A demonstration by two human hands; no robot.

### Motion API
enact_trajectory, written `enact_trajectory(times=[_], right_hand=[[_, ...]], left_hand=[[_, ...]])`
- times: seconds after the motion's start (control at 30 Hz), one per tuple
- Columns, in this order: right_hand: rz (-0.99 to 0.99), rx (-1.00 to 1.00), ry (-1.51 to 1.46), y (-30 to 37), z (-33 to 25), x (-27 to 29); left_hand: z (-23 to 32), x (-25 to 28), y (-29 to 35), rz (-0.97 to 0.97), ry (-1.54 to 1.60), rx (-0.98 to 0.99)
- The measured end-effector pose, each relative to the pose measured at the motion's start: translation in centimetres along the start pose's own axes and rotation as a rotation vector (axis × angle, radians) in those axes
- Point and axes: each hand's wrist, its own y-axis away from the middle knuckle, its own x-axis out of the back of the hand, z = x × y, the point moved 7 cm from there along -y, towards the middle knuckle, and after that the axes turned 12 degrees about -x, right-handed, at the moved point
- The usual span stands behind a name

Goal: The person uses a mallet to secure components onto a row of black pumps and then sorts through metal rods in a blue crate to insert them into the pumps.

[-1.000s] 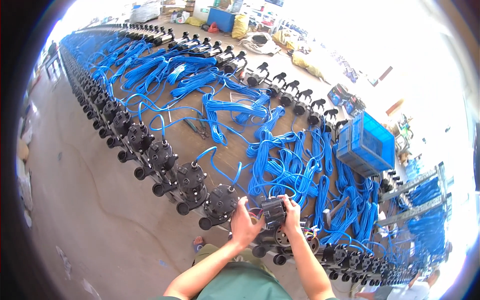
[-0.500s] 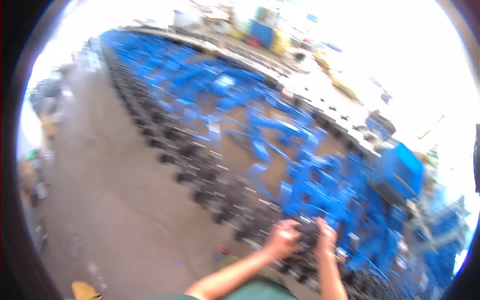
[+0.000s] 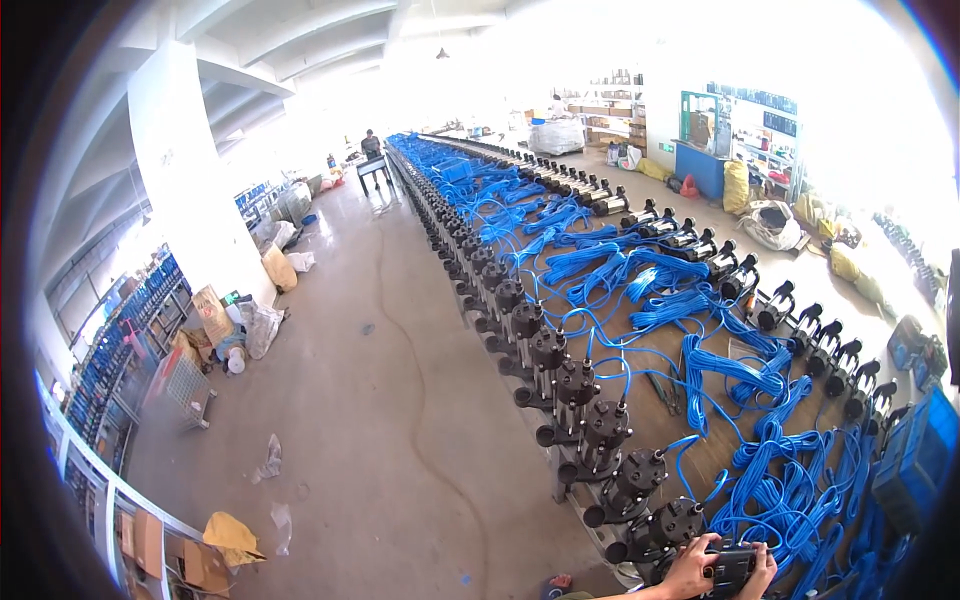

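— What did we have before us, biggest first?
— We had the long brown bench [image 3: 655, 350], then the row of black-topped pumps [image 3: 605, 430] along its edge, then blue cable coils [image 3: 735, 375] spread across it.
— And the black housing [image 3: 735, 568]?
— We had it at the lower right, just beside the nearest pump top. We couldn't tell whether it rested on anything.
— Our fingers?
— Our left hand [image 3: 690, 570] grasped its left side and our right hand [image 3: 762, 568] its right, fingers curled around it.
— How did we expect it to handle?
— We judged it stiff, manageable for 2 hands, perhaps slippery if smooth, hardly fragile. The 2 opposite sides seemed our best hold.
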Motion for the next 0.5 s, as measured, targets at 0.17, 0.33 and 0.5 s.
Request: enact_trajectory(times=[0.17,0.33,0.5], right_hand=[[0.002,0.079,0.084,1.1,-1.2,-0.9],[-0.039,0.07,0.161,2.6,-1.5,-1.7],[-0.092,0.127,-0.05,3.0,-1.7,-2.4]], left_hand=[[-0.9,0.7,-0.5,-0.14,0.063,0.249],[-1.2,0.3,1.3,-0.139,-0.166,0.132],[-2.0,-0.5,0.0,-0.293,-0.345,-0.002]])
